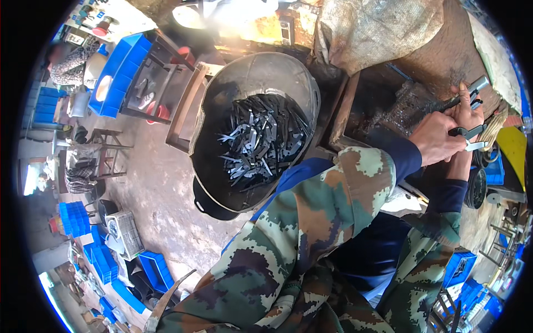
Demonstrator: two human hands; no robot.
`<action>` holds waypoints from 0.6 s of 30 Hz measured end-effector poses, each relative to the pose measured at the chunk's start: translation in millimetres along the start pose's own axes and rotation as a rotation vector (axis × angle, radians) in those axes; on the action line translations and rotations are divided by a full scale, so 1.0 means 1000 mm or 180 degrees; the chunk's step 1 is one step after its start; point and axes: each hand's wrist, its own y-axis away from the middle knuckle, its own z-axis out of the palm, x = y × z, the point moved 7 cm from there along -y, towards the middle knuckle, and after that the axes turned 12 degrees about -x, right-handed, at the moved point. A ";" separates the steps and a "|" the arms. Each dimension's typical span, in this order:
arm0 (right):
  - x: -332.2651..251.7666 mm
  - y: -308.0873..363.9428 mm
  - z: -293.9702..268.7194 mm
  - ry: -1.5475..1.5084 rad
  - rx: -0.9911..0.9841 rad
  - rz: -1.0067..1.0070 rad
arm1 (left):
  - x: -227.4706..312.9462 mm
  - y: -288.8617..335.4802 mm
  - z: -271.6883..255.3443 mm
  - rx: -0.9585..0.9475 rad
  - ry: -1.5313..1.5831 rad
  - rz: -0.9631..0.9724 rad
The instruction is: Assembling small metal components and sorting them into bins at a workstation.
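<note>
My left hand (pixel 434 136) is at the right side of the work table, its fingers closed on a dark flat metal part (pixel 469 132) with a bright silver end. My right hand (pixel 468 112) is pressed close beside it, the thumb up and the fingers curled round a rod-like metal piece (pixel 478 85) with a silver end. Where the fingers overlap, the pieces are partly hidden. To the left of my hands stands a large dark basin (pixel 222 94), holding a heap of loose dark and shiny flat metal parts (pixel 264 139).
The wooden table (pixel 422 61) bears dark metal grit, with a worn woven sack (pixel 383 30) at its back. Blue bins (pixel 130 64) stand far left, with more blue crates (pixel 155 270) on the floor. A person (pixel 69 66) is at the far left. Stools (pixel 108 150) stand nearby.
</note>
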 end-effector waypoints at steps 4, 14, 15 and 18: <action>0.010 -0.006 0.002 -0.0309 -0.0345 -0.0210 | 0.003 0.002 -0.009 0.0303 -0.0236 0.0164; 0.029 -0.021 -0.013 -0.0603 -0.0481 -0.0537 | 0.026 0.007 -0.013 0.0394 -0.0680 0.0277; 0.026 -0.017 -0.009 -0.0664 -0.0455 -0.0515 | 0.029 0.009 -0.011 0.0349 -0.0716 0.0393; 0.021 -0.017 0.000 -0.0735 -0.0422 -0.0316 | 0.032 0.006 -0.007 0.0421 -0.1118 0.0673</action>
